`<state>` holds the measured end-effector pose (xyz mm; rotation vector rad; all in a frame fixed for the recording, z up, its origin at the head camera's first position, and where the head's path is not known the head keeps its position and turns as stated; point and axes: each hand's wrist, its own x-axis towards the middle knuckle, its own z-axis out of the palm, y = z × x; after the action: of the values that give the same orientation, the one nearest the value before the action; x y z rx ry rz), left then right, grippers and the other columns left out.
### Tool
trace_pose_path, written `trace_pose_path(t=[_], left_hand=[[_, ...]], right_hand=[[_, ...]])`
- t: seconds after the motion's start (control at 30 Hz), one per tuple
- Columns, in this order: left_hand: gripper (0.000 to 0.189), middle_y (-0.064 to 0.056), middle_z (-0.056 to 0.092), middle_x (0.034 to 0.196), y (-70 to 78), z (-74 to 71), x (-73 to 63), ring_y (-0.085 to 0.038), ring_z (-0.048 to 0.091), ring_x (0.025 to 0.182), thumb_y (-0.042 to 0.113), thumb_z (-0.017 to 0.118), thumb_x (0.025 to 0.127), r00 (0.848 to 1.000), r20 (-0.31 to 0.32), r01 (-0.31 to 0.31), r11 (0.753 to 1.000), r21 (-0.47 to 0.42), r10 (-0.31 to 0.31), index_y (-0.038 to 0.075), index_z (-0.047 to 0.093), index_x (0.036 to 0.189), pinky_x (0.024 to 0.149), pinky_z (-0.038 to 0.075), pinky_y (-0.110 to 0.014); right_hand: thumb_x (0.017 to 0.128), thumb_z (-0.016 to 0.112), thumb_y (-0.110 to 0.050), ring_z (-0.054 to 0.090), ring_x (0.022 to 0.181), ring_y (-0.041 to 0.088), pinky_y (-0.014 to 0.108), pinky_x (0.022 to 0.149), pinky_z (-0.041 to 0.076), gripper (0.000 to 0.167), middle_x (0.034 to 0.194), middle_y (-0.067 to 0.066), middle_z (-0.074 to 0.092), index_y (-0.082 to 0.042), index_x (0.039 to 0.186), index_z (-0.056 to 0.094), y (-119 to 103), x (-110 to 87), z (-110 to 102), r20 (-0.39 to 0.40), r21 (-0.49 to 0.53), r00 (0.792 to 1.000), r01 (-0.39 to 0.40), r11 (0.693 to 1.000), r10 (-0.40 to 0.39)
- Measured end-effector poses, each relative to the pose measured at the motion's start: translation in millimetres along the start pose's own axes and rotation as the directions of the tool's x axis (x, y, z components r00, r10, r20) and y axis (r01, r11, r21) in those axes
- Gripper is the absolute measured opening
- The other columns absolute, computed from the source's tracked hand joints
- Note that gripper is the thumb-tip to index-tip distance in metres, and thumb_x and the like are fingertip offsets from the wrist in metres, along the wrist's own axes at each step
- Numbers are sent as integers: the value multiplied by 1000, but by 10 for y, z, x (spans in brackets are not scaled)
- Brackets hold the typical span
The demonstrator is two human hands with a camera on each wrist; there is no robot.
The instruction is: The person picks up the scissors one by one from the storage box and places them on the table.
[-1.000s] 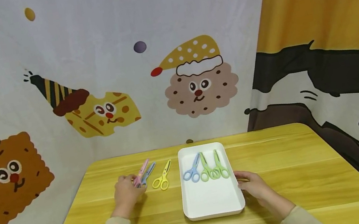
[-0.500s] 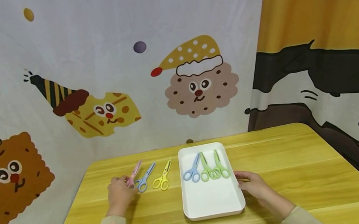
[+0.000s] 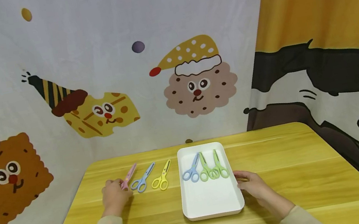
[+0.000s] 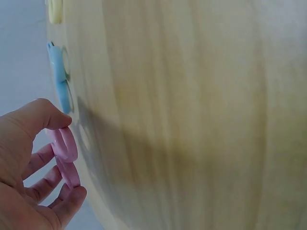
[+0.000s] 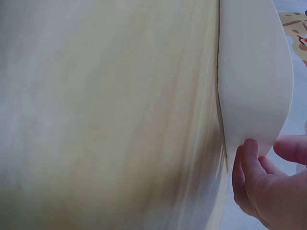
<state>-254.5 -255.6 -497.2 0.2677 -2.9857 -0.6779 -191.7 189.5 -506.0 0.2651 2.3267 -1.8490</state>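
My left hand [image 3: 113,195] pinches a pair of pink scissors [image 3: 130,173] by the handles, on the left of the table. The left wrist view shows the thumb on one pink handle loop [image 4: 68,144], with fingers at the other. Right beside it lie blue scissors [image 3: 143,178], then yellow scissors [image 3: 163,175]. A white tray [image 3: 213,203] stands in the middle, and my right hand [image 3: 257,187] grips its right side. The right wrist view has fingertips on the outer tray wall [image 5: 256,86] and the thumb at the rim. Blue scissors [image 3: 195,161] and two green scissors [image 3: 203,162] lie inside the tray.
The wooden table [image 3: 301,170] reaches back to a cloth [image 3: 96,30] printed with cartoon figures. The three scissors outside the tray stand in a row left of it, blades pointing away.
My left hand has moved left with the pink scissors, off the loose blue scissors they overlapped, and the blades are lower in the head view. The right hand and tray stay put.
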Motion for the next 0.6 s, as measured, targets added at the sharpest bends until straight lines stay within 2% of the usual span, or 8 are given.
trace_pose_path(t=[0.2, 0.43, 0.6], left_hand=[[54, -29, 47, 118, -78, 8, -4, -46, 47, 96, 19, 75, 69, 1000, -12, -14, 1000, 0, 14, -5, 59, 115, 74, 45, -52], [55, -29, 45, 119, -145, 27, 8, -47, 45, 99, 19, 75, 70, 1000, -19, 22, 999, -30, -22, -4, 58, 117, 77, 44, -53], [54, -29, 46, 119, -184, 60, 21, -48, 45, 99, 19, 73, 71, 999, -32, 31, 999, -19, -31, -4, 58, 117, 76, 44, -53]], right_hand=[[87, 50, 8, 54, 114, 39, 42, 90, 50, 43, 128, 27, 52, 8, 130, 50, -4, 0, -10, 6, 0, 1000, 3, 1000, -3], [87, 50, 8, 55, 113, 38, 42, 89, 50, 43, 127, 29, 53, 9, 130, 49, 1, 1, -8, 5, -6, 1000, 12, 1000, -12], [87, 50, 7, 56, 112, 37, 42, 90, 50, 42, 126, 29, 53, 9, 130, 50, 1, 9, 2, 4, -7, 1000, 8, 1000, -8]])
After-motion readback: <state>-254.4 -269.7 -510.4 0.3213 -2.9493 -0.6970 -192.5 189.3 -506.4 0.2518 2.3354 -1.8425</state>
